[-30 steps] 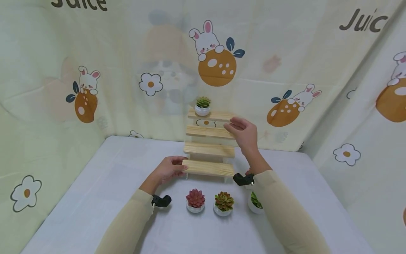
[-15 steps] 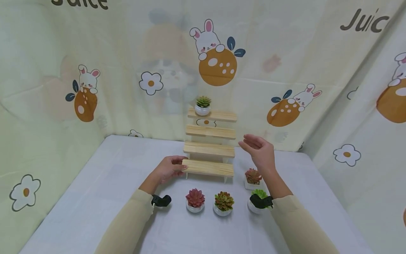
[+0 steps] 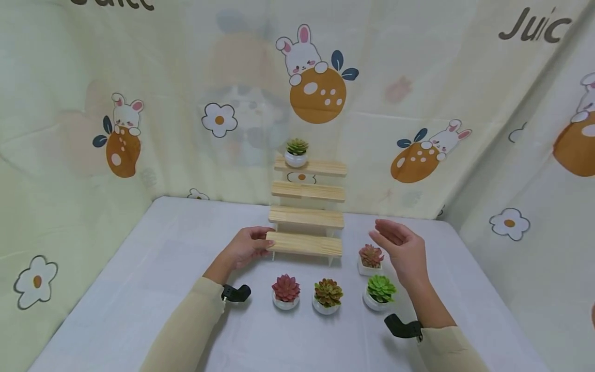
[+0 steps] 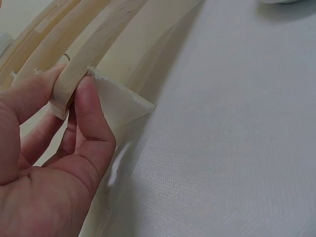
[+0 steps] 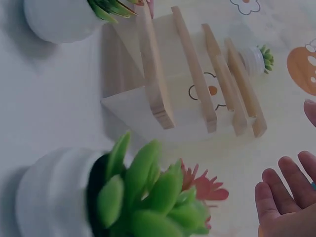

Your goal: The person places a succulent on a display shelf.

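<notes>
My left hand (image 3: 245,247) pinches the left end of the lowest board of a stepped wooden shelf (image 3: 307,217); the left wrist view shows thumb and fingers on either side of that board end (image 4: 74,81). My right hand (image 3: 403,252) is in the air right of the shelf, fingers relaxed and holding nothing. Just left of it sits a reddish succulent (image 3: 371,258) in a square white pot. A bright green succulent (image 3: 380,292) in a round white pot stands below that hand, large in the right wrist view. A green potted succulent (image 3: 296,152) stands on the top board's left end.
A dark red succulent (image 3: 285,291) and a red-green succulent (image 3: 327,295), both in white pots, stand in front of the shelf on the white table (image 3: 186,227). A printed cloth (image 3: 223,170) hangs behind and on both sides.
My right hand has moved from the shelf's upper right side down and to the right, uncovering the square-potted and bright green succulents. The left hand keeps its grip on the lowest board.
</notes>
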A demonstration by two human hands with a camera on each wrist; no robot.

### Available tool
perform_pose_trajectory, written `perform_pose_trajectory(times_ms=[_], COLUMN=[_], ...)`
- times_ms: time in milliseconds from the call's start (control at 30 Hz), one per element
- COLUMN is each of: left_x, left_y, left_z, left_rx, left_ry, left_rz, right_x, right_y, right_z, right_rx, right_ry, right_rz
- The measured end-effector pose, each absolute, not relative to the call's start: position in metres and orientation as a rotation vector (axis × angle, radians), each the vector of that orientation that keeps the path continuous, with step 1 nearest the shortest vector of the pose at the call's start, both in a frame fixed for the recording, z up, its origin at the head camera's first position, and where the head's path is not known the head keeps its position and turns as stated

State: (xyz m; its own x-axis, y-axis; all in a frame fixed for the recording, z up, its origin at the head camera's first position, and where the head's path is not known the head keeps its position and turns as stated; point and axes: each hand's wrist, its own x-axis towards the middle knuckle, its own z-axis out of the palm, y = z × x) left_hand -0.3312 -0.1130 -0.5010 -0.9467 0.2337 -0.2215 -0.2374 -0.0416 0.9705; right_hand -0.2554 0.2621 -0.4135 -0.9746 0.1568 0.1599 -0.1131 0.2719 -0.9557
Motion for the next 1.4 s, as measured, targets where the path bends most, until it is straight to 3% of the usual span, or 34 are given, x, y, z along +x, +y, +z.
perform_pose_trajectory(times_ms=[733,1400], left_x=[-0.331,-0.326], left_y=[-0.116,-0.111], left_z=[-0.497,-0.495], left_rx=[-0.011,-0.022], left_ry=[1.897,1.898], left_rz=[2.084,2.060], right_x=[-0.203,-0.185], right_y=[0.272,0.279], right_z=[-0.470,-0.486], right_rx=[-0.475,-0.446], right_ry=[-2.309,-2.536], right_rz=[1.816,1.898])
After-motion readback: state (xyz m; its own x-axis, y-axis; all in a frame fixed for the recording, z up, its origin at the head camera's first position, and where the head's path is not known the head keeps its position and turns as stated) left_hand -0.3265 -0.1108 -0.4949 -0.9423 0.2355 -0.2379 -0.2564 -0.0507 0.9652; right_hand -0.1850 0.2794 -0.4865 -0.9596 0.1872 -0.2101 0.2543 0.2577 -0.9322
